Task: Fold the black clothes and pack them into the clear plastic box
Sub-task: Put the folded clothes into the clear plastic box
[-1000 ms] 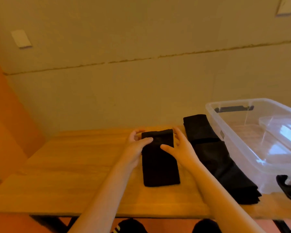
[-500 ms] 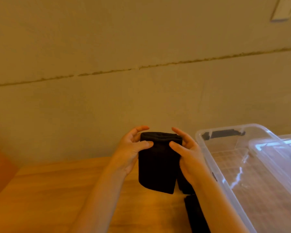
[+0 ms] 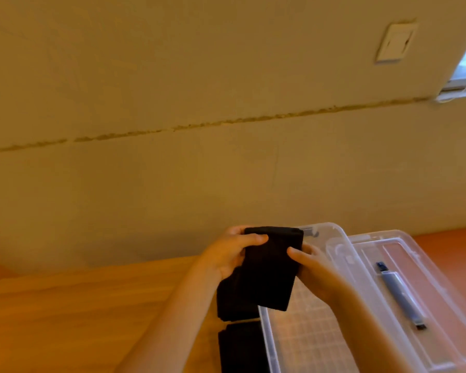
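Hands are both clamped on the folded black garment (image 3: 271,267), left hand (image 3: 228,258) gripping its left edge and right hand (image 3: 311,270) its right edge, thumbs on the front face. It's off the table, hanging with its long axis roughly vertical, folded top edge up, bottom end tilted a bit right, right over the near-left corner of the clear plastic box (image 3: 342,246). More black clothes (image 3: 240,345) lie on the wooden table (image 3: 78,313) just left of the box. The lid (image 3: 441,297) sits beside the box on the right.
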A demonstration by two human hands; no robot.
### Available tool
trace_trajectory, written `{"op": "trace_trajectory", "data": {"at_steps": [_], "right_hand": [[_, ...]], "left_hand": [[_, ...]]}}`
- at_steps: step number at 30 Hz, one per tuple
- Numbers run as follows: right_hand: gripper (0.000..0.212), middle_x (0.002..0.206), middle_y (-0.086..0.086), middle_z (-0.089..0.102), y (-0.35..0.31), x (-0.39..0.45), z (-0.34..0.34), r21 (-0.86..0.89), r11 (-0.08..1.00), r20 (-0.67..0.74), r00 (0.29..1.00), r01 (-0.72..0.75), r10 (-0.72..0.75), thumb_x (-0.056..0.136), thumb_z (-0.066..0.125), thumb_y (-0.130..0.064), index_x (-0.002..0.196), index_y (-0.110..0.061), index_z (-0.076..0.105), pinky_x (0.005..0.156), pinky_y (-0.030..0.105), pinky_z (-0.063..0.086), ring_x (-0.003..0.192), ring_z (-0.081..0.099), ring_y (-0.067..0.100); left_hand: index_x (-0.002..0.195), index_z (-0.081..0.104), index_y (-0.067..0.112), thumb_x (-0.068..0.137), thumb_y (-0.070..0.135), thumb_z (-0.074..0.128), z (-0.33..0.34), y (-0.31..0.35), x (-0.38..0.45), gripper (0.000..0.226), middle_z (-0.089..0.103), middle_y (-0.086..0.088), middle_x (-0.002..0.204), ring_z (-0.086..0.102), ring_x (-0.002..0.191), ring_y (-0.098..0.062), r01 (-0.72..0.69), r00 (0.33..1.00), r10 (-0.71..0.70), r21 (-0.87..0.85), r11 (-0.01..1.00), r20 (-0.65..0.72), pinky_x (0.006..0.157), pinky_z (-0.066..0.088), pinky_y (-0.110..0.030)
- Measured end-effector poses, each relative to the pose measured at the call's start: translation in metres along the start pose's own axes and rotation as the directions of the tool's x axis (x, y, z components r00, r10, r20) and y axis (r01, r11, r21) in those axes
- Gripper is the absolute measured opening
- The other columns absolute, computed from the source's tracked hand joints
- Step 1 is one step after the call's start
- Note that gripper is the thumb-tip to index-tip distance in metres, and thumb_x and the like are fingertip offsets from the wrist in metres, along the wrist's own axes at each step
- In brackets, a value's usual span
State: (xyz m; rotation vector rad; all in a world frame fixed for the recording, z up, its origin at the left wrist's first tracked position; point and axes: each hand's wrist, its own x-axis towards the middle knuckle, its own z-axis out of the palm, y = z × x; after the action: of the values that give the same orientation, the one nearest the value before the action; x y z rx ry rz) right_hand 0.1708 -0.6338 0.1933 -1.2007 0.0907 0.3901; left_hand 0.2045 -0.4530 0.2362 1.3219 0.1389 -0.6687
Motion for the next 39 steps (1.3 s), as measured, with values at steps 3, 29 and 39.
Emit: {"op": "trace_trajectory", "data": {"at_steps": [3,29,39], "right_hand": [[0.079,0.109,0.018,0.066,0.002,-0.006,-0.028,0.002,0.998,0.008,0.998,-0.058,0.058,0.052,0.087,-0.043,0.114,-0.003,0.06,0.076,0.033,0.056,0.103,0.064,0.031],[0.031,0.118,0.008,0.058,0.145,0.098,-0.107,-0.421,0.83,-0.446,0.88,-0.366,0.162,0.097,0.045,-0.015,0.126,-0.009,0.05,0.099,0.044,0.044,0.116,0.054,0.026],[0.057,0.151,0.012,0.026,0.169,0.068,-0.074,-0.999,0.039,-0.01,0.975,-0.001,-0.224,0.095,0.031,-0.036,0.145,-0.008,0.026,0.112,0.041,0.021,0.14,0.023,0.025]], "left_hand": [[0.104,0.064,0.004,0.084,0.009,0.063,0.02,-0.012,0.017,0.021,0.071,-0.01,0.089,0.069,0.082,-0.021,0.096,0.995,-0.096,-0.154,0.983,0.005,0.069,0.057,-0.03],[0.148,-0.014,0.015,0.1,0.038,0.029,0.017,-0.158,0.072,0.069,-0.029,0.004,0.148,-0.022,0.138,-0.009,0.162,0.921,0.316,0.963,0.217,-0.227,0.114,-0.005,-0.031],[0.148,-0.014,0.012,0.099,0.042,0.022,0.018,-0.158,0.071,0.067,-0.03,0.001,0.147,-0.022,0.14,-0.013,0.191,0.926,0.299,0.97,0.152,-0.23,0.118,-0.004,-0.036]]}}
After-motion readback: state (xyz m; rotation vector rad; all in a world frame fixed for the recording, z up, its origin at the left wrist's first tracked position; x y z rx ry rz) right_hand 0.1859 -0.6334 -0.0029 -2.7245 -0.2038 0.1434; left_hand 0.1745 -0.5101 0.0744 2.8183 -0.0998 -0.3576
